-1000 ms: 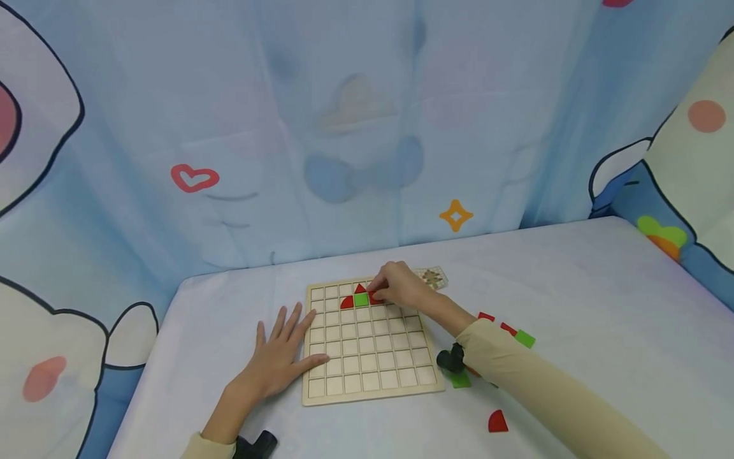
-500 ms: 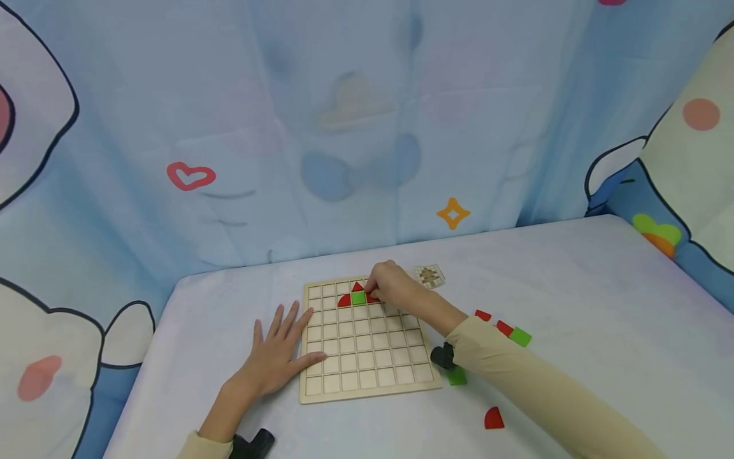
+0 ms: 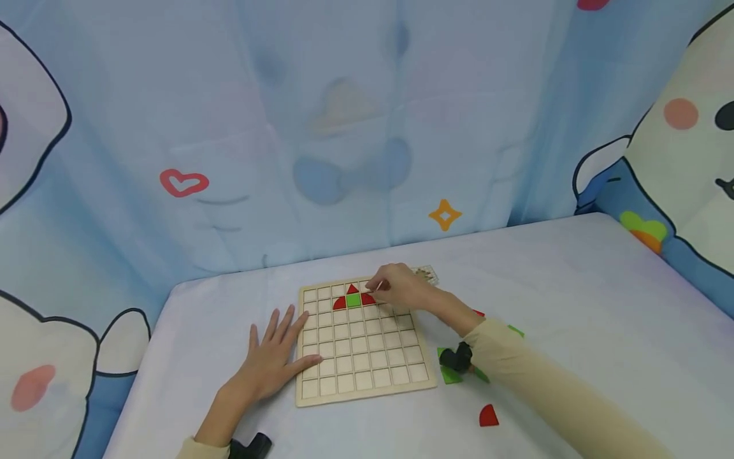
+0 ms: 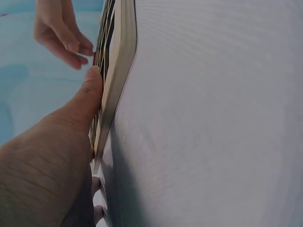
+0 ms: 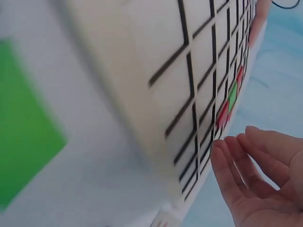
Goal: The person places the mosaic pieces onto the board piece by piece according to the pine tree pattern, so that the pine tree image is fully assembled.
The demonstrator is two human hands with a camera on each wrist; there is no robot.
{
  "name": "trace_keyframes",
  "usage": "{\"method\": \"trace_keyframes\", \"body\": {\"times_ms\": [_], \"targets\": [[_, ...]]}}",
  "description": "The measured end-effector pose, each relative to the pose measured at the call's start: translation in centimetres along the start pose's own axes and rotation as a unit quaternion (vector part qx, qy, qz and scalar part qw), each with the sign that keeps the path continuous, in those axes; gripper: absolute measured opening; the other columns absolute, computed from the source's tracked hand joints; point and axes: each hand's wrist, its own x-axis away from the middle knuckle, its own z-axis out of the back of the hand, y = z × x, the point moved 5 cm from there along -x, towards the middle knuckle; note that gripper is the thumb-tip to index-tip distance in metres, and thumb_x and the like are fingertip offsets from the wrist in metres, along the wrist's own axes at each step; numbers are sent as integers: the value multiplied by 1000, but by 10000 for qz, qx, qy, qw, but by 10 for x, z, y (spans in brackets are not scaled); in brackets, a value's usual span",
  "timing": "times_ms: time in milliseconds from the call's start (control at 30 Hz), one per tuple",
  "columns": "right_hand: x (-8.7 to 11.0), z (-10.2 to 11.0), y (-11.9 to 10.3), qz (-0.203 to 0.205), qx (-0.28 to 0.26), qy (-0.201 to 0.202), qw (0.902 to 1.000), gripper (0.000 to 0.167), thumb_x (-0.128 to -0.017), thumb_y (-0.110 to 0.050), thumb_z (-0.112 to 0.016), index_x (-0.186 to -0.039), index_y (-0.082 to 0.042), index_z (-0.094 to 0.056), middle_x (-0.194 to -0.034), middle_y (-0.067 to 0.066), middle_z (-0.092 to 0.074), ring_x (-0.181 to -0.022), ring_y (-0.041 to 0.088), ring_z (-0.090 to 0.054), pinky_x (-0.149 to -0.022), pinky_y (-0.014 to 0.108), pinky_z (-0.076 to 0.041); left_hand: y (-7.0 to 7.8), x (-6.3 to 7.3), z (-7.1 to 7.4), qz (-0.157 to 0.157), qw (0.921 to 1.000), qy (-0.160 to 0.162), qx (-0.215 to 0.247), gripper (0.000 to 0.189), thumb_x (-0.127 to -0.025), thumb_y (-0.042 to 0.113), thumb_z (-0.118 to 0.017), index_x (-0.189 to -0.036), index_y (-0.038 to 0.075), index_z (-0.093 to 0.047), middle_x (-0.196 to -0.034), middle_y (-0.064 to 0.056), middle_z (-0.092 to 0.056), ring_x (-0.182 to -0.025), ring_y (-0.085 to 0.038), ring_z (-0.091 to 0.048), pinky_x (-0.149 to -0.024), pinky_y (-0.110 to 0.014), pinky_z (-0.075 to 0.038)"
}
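A square wooden grid board (image 3: 358, 363) lies on the white-covered table. Near its far edge sit a green square (image 3: 353, 300), a red triangle (image 3: 352, 289) behind it, and a red rounded piece on either side, left (image 3: 339, 303) and right (image 3: 367, 298). My left hand (image 3: 266, 368) is spread flat at the board's left side; in the left wrist view its thumb (image 4: 86, 97) rests on the frame. My right hand (image 3: 401, 287) is beside the right red piece. In the right wrist view the right hand (image 5: 265, 175) shows loosely bent fingers with nothing visible between them.
A small patterned card (image 3: 427, 275) lies behind the board's right corner, partly hidden by my right hand. Right of the board are loose pieces: a red rounded one (image 3: 489, 415), green ones (image 3: 450, 375) and others partly under the right sleeve (image 3: 533, 376). A blue printed curtain (image 3: 355, 242) stands behind.
My right fingers have come away from the right red piece, which stays on the board. The left hand keeps its place on the board. The head view has shifted slightly.
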Motion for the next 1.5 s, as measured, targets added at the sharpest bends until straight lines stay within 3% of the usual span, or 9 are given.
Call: {"method": "trace_keyframes", "body": {"times_ms": [200,367,600,833,1133,1500], "targets": [[37,28,16,-133,-34,11,9999,13,-98,1,-70,-109,3,-76,-106,11,-73,-97,27,-71,-85,36,-60,1,1,1,-25,10000,-21,-9,90,-101,63,-58,-170,19,-20,-175,-14,-6,-160,-41,3,-117,-77,8],[71,37,28,-384,179,-172,9990,12,-95,0,-73,-105,-1,-79,-104,6,-70,-93,20,-67,-82,32,-59,0,2,2,-24,10000,2,43,89,-101,62,-58,-169,19,-21,-175,-14,-6,-160,-41,3,-117,-77,9],[104,44,41,-677,542,-73,9962,15,-89,-3,-82,-104,-3,-80,-98,1,-68,-88,17,-62,-82,36,-59,1,3,2,-54,9999,-30,89,89,-101,63,-57,-170,20,-19,-175,-14,-5,-160,-41,5,-116,-77,9],[107,41,47,-738,523,-28,9959,19,-87,-7,-85,-105,-3,-80,-92,-2,-65,-82,13,-56,-73,25,-54,-1,3,1,-68,9999,-18,104,89,-101,62,-57,-170,19,-19,-175,-14,-5,-160,-41,5,-116,-77,9],[98,42,52,-976,559,-62,9936,16,-83,-1,-87,-96,-5,-80,-86,-3,-66,-79,13,-58,-72,25,-55,-2,1,-1,-59,10000,8,43,89,-101,63,-57,-170,20,-19,-176,-13,-5,-160,-40,5,-116,-77,8],[96,41,52,-1235,74,92,9923,14,-81,1,-87,-92,-7,-84,-87,-2,-68,-78,15,-58,-69,25,-53,0,1,-1,-59,10000,-5,36,90,-101,62,-58,-169,19,-20,-175,-14,-5,-160,-40,5,-117,-77,8]]}}
